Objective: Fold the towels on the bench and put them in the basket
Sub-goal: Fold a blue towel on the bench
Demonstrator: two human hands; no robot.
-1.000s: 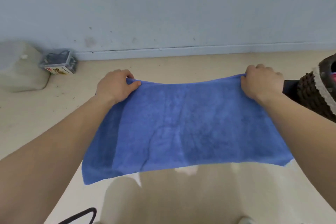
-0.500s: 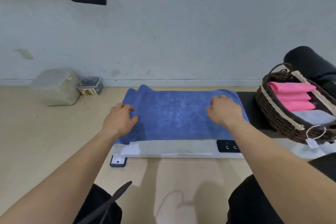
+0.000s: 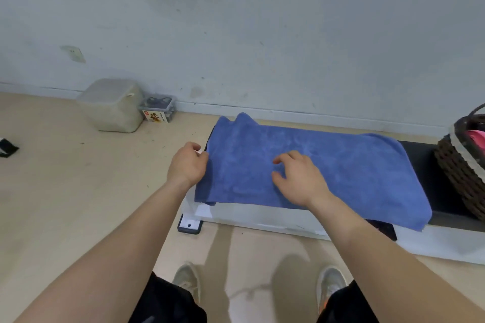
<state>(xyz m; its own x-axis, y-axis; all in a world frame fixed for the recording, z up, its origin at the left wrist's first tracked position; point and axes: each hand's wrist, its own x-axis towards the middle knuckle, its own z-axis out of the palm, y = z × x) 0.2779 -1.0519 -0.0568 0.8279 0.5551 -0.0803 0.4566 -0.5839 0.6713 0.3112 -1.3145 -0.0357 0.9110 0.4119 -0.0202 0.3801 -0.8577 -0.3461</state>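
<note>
One towel (image 3: 341, 165): left hand (image 3: 186, 164) pinches its edge, right hand (image 3: 298, 178) rests relaxed; overhanging corner may slide off surface (image 3: 262, 214).

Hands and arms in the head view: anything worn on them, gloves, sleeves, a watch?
The left arm and right arm are bare, no sleeves in view. The left hand and right hand wear no gloves; no watch, band or ring shows.

One blue towel (image 3: 341, 165), one basket (image 3: 456, 165)
</note>
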